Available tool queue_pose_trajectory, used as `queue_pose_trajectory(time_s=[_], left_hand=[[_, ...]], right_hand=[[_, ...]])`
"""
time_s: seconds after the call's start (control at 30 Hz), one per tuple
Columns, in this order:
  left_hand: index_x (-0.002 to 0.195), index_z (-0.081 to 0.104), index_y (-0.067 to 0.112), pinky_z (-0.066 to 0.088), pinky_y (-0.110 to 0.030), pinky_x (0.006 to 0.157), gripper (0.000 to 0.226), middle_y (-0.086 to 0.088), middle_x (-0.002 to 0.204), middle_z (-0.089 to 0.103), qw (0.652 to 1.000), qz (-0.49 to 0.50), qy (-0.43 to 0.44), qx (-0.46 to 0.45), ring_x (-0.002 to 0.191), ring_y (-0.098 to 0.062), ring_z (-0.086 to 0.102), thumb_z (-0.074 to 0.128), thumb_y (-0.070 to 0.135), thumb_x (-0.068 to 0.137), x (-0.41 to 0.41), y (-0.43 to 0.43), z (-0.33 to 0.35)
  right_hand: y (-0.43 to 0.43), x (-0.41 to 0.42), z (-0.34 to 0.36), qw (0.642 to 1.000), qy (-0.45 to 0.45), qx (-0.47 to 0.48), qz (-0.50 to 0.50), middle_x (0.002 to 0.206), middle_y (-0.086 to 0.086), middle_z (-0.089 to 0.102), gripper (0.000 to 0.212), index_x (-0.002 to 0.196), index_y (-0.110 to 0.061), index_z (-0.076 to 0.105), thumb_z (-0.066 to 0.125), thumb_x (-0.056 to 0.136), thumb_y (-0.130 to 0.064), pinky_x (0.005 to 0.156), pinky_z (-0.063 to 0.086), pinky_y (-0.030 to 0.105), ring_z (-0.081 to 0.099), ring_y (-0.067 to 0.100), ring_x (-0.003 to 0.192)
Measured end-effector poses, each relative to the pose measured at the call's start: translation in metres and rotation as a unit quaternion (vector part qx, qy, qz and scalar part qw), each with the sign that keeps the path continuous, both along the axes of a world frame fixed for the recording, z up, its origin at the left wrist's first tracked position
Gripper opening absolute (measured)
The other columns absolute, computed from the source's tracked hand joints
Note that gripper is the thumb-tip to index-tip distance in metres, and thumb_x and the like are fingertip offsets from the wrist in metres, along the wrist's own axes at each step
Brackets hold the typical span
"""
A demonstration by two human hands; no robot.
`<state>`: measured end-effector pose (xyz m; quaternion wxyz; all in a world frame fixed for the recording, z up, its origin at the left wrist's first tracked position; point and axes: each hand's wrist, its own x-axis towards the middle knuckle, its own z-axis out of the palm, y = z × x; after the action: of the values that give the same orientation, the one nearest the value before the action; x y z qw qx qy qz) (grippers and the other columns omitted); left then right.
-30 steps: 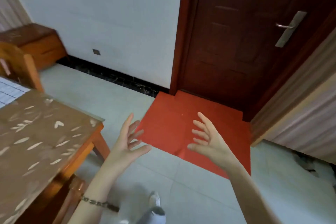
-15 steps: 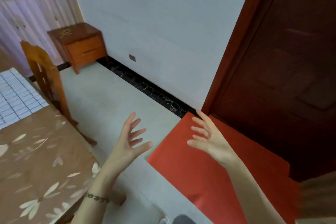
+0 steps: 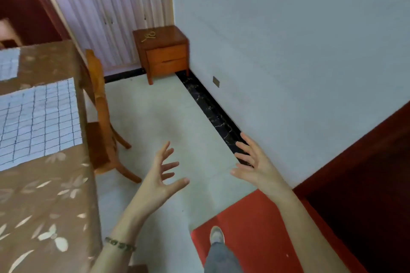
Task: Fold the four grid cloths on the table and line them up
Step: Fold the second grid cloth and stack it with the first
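Off to the left of our left grip (image 3: 158, 176) and right grip (image 3: 258, 167), both spread and empty above the floor (image 3: 155, 106), one grid cloth (image 3: 37, 122) lies flat on the surface (image 3: 44, 195), so folding looks unstarted; next we must reach over.

Table (image 3: 44, 195) at 9 o'clock: brown leaf-print cover, smooth w/ slight sheen. Grid cloth (image 3: 37, 124): white fabric, matt. Chair (image 3: 99, 104) & nightstand (image 3: 164, 51) at 11-12: varnished wood, glossy. Floor (image 3: 159, 113): pale tile, smooth. Skirting (image 3: 213, 113): black marbled, polished. Mat (image 3: 255, 228) at 5: red, matt.
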<state>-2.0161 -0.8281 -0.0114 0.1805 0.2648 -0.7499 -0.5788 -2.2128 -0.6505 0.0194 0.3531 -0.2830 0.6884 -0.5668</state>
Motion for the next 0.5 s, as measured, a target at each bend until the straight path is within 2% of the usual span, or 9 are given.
queue_pose_trajectory(time_s=[0.13, 0.27, 0.37, 0.5], left_hand=[[0.145, 0.014, 0.045, 0.047, -0.024, 0.093, 0.099, 0.013, 0.144, 0.035, 0.996, 0.084, 0.01, -0.009, 0.117, -0.004, 0.054, 0.077, 0.04, 0.069, -0.057, -0.038, 0.008], [0.149, 0.014, 0.042, 0.047, -0.022, 0.091, 0.1, 0.013, 0.144, 0.037, 0.991, 0.13, 0.015, -0.01, 0.116, -0.001, 0.054, 0.076, 0.038, 0.069, -0.093, -0.078, 0.014], [0.147, 0.013, 0.045, 0.048, -0.02, 0.091, 0.099, 0.017, 0.143, 0.037, 0.987, 0.16, 0.011, -0.012, 0.116, 0.001, 0.054, 0.075, 0.04, 0.07, -0.113, -0.115, 0.012], [0.141, 0.013, 0.055, 0.049, -0.017, 0.089, 0.096, 0.026, 0.138, 0.036, 0.98, 0.2, 0.014, -0.01, 0.113, 0.007, 0.053, 0.077, 0.034, 0.073, -0.134, -0.173, 0.005]], right_hand=[[-0.069, -0.074, 0.012, 0.998, 0.013, -0.001, 0.066, 0.138, -0.011, 0.043, 0.089, 0.138, -0.043, 0.029, 0.074, 0.076, 0.003, 0.098, 0.045, 0.025, 0.048, 0.004, 0.122], [-0.13, -0.124, 0.017, 0.994, 0.005, 0.003, 0.108, 0.137, -0.01, 0.043, 0.09, 0.142, -0.038, 0.028, 0.074, 0.075, 0.003, 0.101, 0.044, 0.03, 0.048, 0.005, 0.122], [-0.18, -0.151, 0.015, 0.988, 0.001, 0.01, 0.154, 0.137, -0.015, 0.044, 0.091, 0.142, -0.039, 0.029, 0.077, 0.074, -0.002, 0.103, 0.044, 0.031, 0.049, 0.004, 0.122], [-0.258, -0.179, 0.006, 0.981, -0.002, 0.012, 0.192, 0.14, -0.008, 0.043, 0.09, 0.145, -0.034, 0.028, 0.073, 0.076, 0.003, 0.102, 0.045, 0.03, 0.049, 0.009, 0.123]])
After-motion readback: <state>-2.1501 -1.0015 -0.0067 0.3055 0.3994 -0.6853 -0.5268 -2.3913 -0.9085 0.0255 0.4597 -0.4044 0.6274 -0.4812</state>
